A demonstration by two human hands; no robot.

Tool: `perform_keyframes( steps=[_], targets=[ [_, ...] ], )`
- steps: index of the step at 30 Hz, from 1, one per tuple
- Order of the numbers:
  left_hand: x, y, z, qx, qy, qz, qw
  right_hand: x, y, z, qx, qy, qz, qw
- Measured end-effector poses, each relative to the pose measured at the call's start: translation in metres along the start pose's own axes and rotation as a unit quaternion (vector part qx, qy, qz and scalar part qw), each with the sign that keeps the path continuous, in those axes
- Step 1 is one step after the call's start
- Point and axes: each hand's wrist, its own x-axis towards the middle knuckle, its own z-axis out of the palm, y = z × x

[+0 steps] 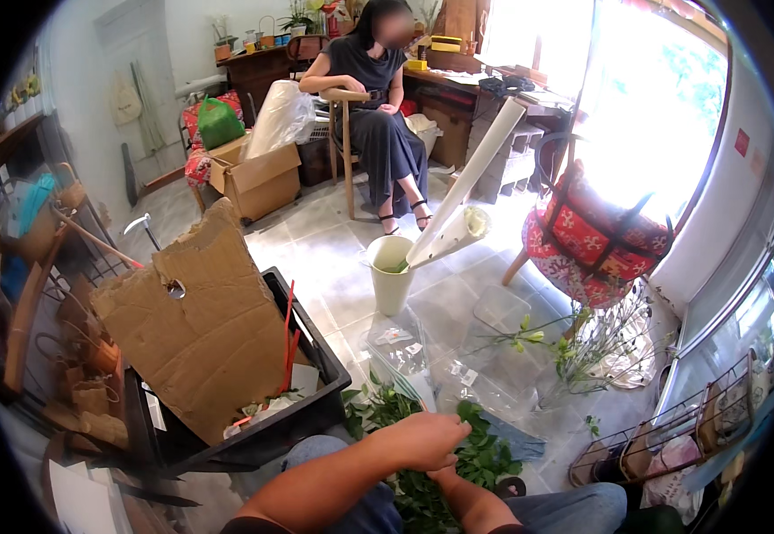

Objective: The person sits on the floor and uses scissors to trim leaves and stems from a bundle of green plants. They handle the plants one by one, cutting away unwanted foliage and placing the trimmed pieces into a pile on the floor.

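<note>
Just above my lap, my left hand is curled with its back up, over a bunch of green leafy stems. My right hand is close below it, among the same stems; both hands appear closed on them, though their fingertips are largely hidden. More leafy stems spread out to the left of my hands. Beyond them, clear plastic sleeves with small white labels lie on the tiled floor. A cream bucket stands farther off, with white paper-wrapped rolls leaning out of it.
At left, a black plastic crate holds a large torn cardboard sheet and scraps. Thin flowering stems lie at right, by a red patterned chair. A wire rack is close by. A seated person faces this area.
</note>
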Motion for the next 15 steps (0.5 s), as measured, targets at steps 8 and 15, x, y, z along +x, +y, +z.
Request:
perform_keyframes(
  steps=[8, 15],
  targets=[
    [-0.003, 0.007, -0.004, -0.002, -0.005, 0.002, 1.000, -0.002, 0.001, -0.004, 0.013, -0.004, -0.017, 1.000],
    [-0.001, 0.009, -0.005, -0.006, -0.019, -0.007, 1.000, -0.005, -0.005, -0.016, 0.039, -0.004, -0.059, 0.998]
  ],
)
